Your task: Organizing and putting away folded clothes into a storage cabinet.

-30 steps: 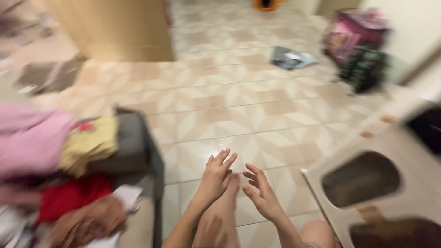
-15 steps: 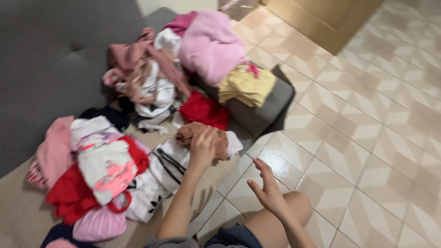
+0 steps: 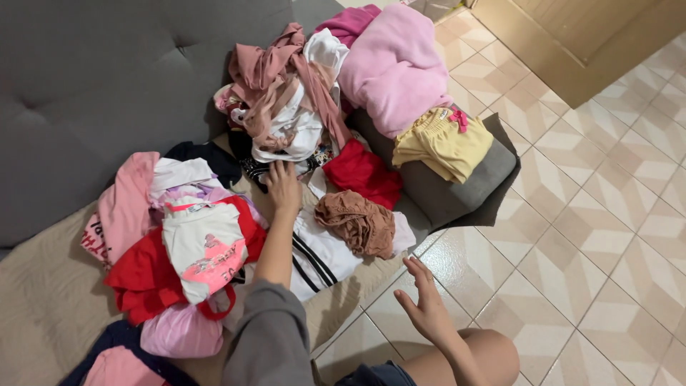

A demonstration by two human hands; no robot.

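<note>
A heap of mixed clothes [image 3: 300,121] covers a grey sofa [image 3: 93,78]. My left hand [image 3: 282,187] reaches into the middle of the heap, palm down on a dark patterned garment [image 3: 257,168] beneath a white and dusty-pink bundle. Whether its fingers grip the cloth I cannot tell. A crumpled brown garment [image 3: 357,221] and a white piece with black stripes [image 3: 318,257] lie just right of my forearm. A red garment [image 3: 363,175] lies beyond them. My right hand [image 3: 425,304] hovers open above the tiled floor near my knee, holding nothing.
A pink fleece [image 3: 393,68] and yellow shorts [image 3: 439,143] rest on a grey cushion [image 3: 457,189] at the sofa's end. A second pile of red, white and pink clothes [image 3: 182,250] lies on a beige cover [image 3: 43,300]. A wooden door [image 3: 572,36] stands far right.
The view swung from the floor to the sofa. My left hand moved from the brown garment farther into the heap. My right hand stayed open above the floor.
</note>
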